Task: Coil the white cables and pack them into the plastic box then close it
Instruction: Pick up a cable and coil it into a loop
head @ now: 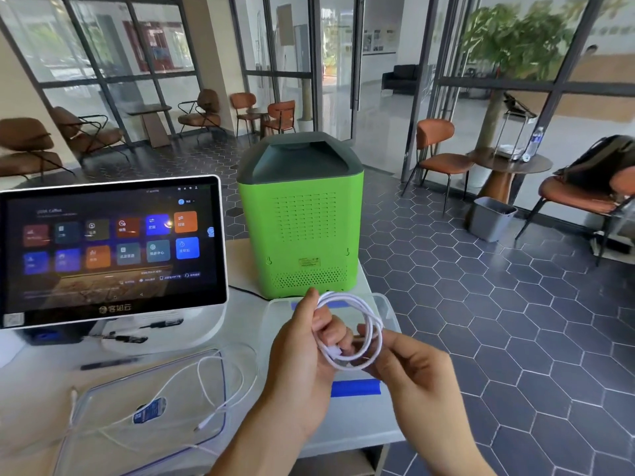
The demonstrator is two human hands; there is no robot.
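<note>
From the head view, my left hand (302, 348) was clamped on a coiled white cable (357, 333), thumb up and fingers curled through the loops. My right hand (412, 369) pinched the lower side of the same coil between thumb and fingertips. I held the coil just above the open plastic box (388, 307), which sat near the right edge of the bench (44, 383) with a blue clip (355, 387) on its near side. Just behind the box stood a green machine (302, 228) with a dark grey top, at the far right corner of the bench.

Toward the near left corner lay the clear lid (103, 438) with a blue rim and a small label. A 2nd white cable (213, 383) lay loose and uncoiled across the lid and the bench beside it. A touchscreen terminal (110, 249) on a white stand stood at the far left, screen lit, with a black pen (106, 364) lying in front of its base.
</note>
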